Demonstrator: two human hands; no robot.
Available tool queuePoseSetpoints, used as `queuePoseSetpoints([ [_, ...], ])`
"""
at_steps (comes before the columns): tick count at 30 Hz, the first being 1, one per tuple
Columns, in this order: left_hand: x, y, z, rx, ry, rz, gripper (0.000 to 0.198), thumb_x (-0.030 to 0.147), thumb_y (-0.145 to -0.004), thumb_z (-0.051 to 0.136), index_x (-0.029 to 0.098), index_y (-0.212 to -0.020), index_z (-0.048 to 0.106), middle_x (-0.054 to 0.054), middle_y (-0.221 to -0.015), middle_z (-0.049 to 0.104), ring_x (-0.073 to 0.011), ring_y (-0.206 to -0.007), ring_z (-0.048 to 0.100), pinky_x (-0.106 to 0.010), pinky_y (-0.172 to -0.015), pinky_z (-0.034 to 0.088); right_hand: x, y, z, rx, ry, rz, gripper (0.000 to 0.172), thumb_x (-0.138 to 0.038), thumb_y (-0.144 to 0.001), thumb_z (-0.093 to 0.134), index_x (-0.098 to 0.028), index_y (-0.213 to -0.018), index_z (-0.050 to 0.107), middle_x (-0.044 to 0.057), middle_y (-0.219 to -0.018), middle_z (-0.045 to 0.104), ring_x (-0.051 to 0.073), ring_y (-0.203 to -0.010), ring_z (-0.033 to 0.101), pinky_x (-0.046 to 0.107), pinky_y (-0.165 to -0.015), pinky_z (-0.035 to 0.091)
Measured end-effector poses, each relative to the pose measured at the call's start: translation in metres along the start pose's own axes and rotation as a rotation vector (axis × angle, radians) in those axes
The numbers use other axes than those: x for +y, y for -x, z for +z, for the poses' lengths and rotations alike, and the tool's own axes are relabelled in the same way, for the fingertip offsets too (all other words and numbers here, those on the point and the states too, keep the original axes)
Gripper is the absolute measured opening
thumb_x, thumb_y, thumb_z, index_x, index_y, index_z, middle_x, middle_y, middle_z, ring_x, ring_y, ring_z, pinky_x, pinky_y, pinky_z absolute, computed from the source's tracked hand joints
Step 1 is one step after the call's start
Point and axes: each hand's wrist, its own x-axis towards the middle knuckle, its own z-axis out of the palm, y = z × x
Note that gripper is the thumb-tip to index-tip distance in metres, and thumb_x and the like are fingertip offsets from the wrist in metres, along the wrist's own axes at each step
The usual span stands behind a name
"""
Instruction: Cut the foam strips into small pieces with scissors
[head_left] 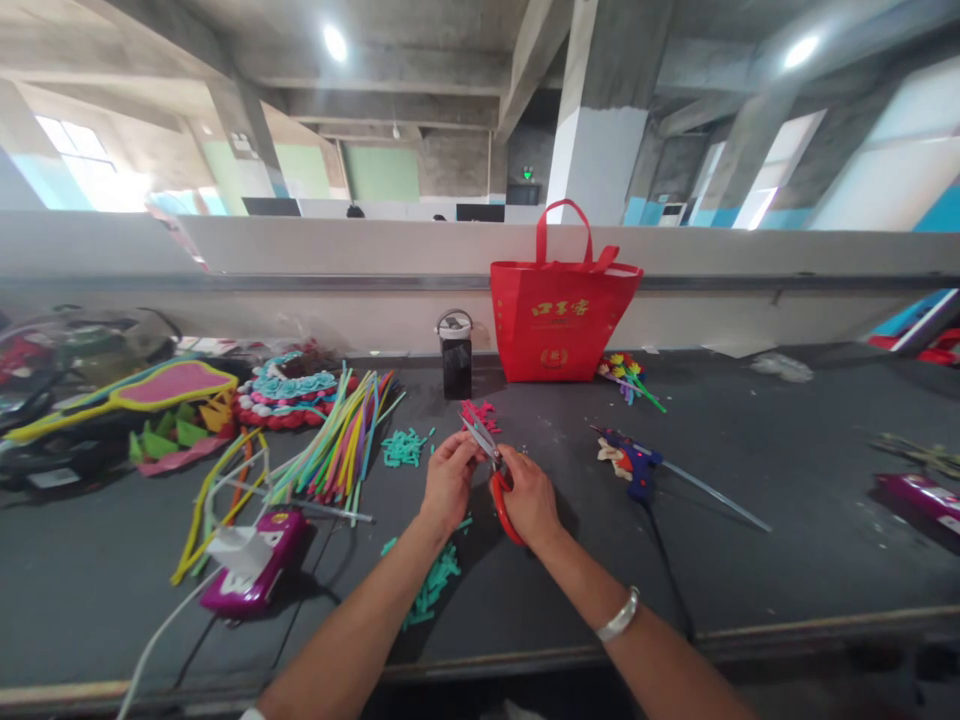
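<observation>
Red plastic loops are curving out from under our right hand (531, 495), which is clenching around the handles of the red-handled steel scissors (491, 468). The thin, pointed blades are slanting up and to the left above the dark grey matte tabletop (750, 580). Our left hand (448, 480) is curling just beside them with its fingertips pinching together at the blades. We are unable to tell what, if anything, is sitting between them. A smooth silver metal bangle (619, 615) is circling the right wrist.

Short, fuzzy offcuts are lying around the hands in 3 loose heaps. The far heap of teal snippets (405, 447) is lying left of the hands, the near heap of teal snippets (433, 585) is lying beside the left forearm, and a small heap of pink snippets (480, 412) is lying just beyond the blade tips.

Further left, a fanned bundle of long thin multicoloured stems (341, 445) is lying near a glossy magenta plastic casing (255, 570). To the right, a blue glue gun (636, 468) is lying on its side. At the back, a boxy red fabric tote bag with gold lettering (561, 320) is standing upright, and a dark cylindrical jar with a white lid (456, 358) is standing just beside it.
</observation>
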Motion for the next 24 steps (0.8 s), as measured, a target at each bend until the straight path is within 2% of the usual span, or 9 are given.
queuePoseSetpoints([
  [5, 0.001, 0.000, 0.000, -0.017, -0.019, 0.018, 0.012, 0.026, -0.069, 0.071, 0.015, -0.070, 0.066, 0.000, -0.065, 0.060, -0.0102, -0.062, 0.053, -0.024, -0.067, 0.042, 0.000, 0.002, 0.000, -0.006, 0.013, 0.000, 0.040, -0.010, -0.076, 0.049, -0.021, -0.114, 0.059, 0.003, -0.090, 0.068, 0.016, -0.079, 0.063, 0.024, -0.074, 0.047],
  [14, 0.004, 0.001, 0.002, 0.004, -0.045, 0.026, 0.013, 0.026, -0.068, 0.071, 0.015, -0.070, 0.065, 0.001, -0.064, 0.058, -0.0098, -0.061, 0.051, -0.023, -0.065, 0.042, 0.001, 0.003, 0.001, -0.007, 0.020, 0.008, 0.040, -0.012, -0.079, 0.049, -0.022, -0.117, 0.058, 0.004, -0.095, 0.069, 0.017, -0.084, 0.065, 0.024, -0.078, 0.048],
  [20, -0.002, 0.003, 0.000, -0.003, -0.134, 0.060, 0.011, 0.025, -0.068, 0.070, 0.015, -0.069, 0.065, 0.001, -0.065, 0.060, -0.0102, -0.062, 0.052, -0.023, -0.067, 0.042, -0.004, 0.001, -0.004, -0.016, 0.011, 0.052, 0.044, -0.016, -0.077, 0.054, -0.023, -0.120, 0.057, 0.006, -0.102, 0.067, 0.019, -0.093, 0.063, 0.027, -0.082, 0.048],
  [24, -0.004, 0.004, 0.000, -0.013, -0.141, 0.052, 0.012, 0.025, -0.067, 0.071, 0.015, -0.069, 0.065, 0.001, -0.064, 0.059, -0.0104, -0.062, 0.052, -0.023, -0.066, 0.042, -0.008, 0.002, -0.007, -0.019, -0.015, 0.067, 0.042, -0.014, -0.076, 0.052, -0.024, -0.117, 0.058, 0.004, -0.097, 0.067, 0.017, -0.083, 0.063, 0.025, -0.075, 0.048],
])
